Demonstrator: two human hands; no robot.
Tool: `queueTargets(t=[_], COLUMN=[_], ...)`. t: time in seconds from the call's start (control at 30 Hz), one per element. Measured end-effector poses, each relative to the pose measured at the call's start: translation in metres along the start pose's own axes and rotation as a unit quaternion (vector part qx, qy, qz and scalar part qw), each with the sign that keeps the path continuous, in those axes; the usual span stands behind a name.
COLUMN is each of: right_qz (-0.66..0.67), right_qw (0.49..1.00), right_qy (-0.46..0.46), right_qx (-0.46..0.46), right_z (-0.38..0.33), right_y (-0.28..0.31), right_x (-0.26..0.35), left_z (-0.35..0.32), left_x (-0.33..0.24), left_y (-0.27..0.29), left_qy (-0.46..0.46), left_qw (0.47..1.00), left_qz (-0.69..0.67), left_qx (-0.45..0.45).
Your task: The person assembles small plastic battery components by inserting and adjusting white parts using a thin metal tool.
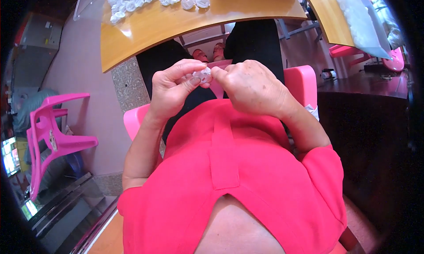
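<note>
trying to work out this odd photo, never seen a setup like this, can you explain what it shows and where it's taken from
There's no machine here, just a person's two bare hands. The picture comes from a wide fisheye camera worn on the head, looking down, so straight edges look bent. Below it you see the person's bright pink short-sleeved top. On the yellow-brown wood-coloured table lie many small, whitish, translucent pieces. The left hand holds a small, clear-whitish, plastic-looking piece; the right hand is close against it, its exact grip unclear.
</note>
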State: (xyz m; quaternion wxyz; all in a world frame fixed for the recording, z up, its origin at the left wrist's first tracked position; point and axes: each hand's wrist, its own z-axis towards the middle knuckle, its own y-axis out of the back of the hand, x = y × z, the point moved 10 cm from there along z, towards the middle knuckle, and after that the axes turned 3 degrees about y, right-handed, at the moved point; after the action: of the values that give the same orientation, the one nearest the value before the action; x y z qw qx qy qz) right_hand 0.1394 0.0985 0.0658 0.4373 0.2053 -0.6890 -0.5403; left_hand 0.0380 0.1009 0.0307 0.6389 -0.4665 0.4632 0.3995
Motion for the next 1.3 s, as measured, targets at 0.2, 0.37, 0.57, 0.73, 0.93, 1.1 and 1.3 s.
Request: queueTargets(t=[0.2, 0.37, 0.57, 0.73, 0.93, 1.1, 1.3], right_qz=[-0.078, -0.121, -0.143, -0.136, -0.164, -0.152, -0.036], right_qw=[0.997, 0.991, 0.987, 0.986, 0.984, 0.988, 0.999], right_qy=[-0.018, -0.030, -0.031, -0.044, -0.040, -0.002, 0.020], right_qx=[0.010, -0.038, -0.070, -0.082, -0.060, -0.023, 0.032], right_z=[-0.001, -0.003, -0.005, -0.006, -0.007, -0.007, -0.002], right_y=[0.002, 0.006, 0.011, 0.012, 0.008, 0.002, -0.001], right_x=[0.005, 0.010, 0.014, 0.015, 0.019, 0.020, 0.005], left_z=[0.000, 0.002, 0.001, 0.002, 0.000, -0.002, -0.001], left_x=[0.017, 0.017, 0.020, 0.021, 0.021, 0.016, 0.019], left_y=[0.003, 0.005, 0.010, 0.007, 0.006, 0.003, 0.000], left_qy=[0.066, 0.089, 0.085, 0.097, 0.078, 0.061, 0.070], left_qw=[0.995, 0.983, 0.983, 0.983, 0.993, 0.998, 0.997], left_qz=[-0.072, -0.160, -0.159, -0.155, -0.084, -0.024, -0.038], left_qx=[-0.001, -0.004, -0.016, -0.012, -0.012, -0.013, 0.007])
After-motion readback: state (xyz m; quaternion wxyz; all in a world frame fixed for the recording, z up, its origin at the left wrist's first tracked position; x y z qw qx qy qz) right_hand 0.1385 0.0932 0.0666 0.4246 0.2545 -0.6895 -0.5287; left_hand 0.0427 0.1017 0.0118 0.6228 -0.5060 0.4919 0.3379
